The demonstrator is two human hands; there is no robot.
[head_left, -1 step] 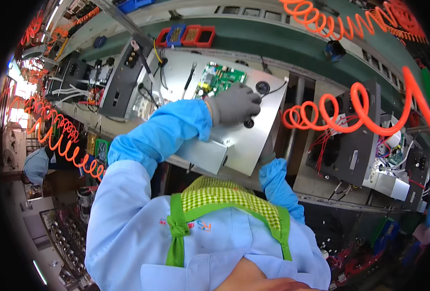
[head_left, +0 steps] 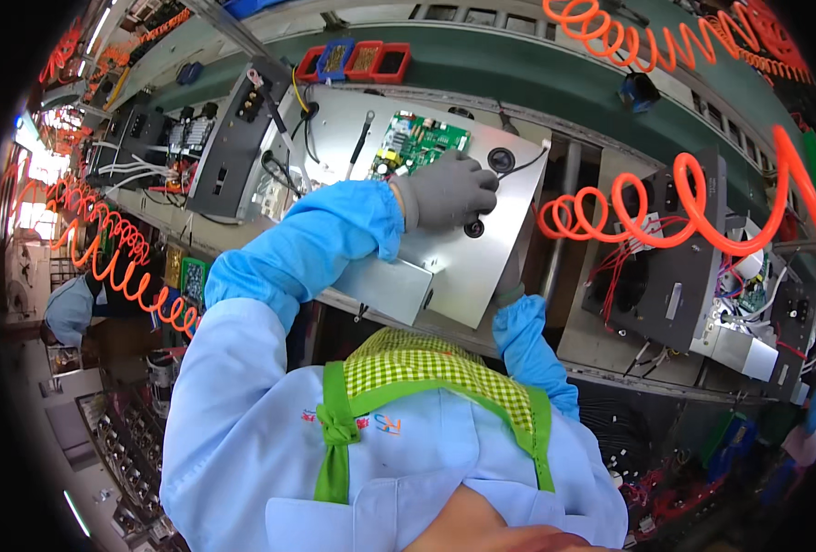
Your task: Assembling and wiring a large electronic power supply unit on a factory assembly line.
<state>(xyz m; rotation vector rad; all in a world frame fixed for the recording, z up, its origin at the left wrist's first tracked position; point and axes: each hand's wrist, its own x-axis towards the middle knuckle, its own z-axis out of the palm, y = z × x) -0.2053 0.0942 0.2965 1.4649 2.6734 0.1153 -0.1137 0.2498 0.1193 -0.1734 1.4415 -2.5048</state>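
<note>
In a grey glove, my left hand (head_left: 448,191) rests over a bare metal panel (head_left: 480,272). Its fingers are bent and pressed together beside the lower right corner of a green circuit board (head_left: 437,137); whatever they hold is hidden beneath them. My right hand (head_left: 510,279), also gloved in grey, is at the panel's right edge, mostly behind it, so its fingers do not show. Round black fittings (head_left: 500,160) sit in the panel to the right of the board. A black cable (head_left: 361,144) with a metal ring end lies left of the board.
Small red and blue bins (head_left: 365,59) stand beyond the panel. An orange coiled air hose (head_left: 624,216) hangs at the right, near dark grey housings (head_left: 666,262) with loose wires. Another dark housing (head_left: 227,166) stands left. A person (head_left: 69,311) is at the far left.
</note>
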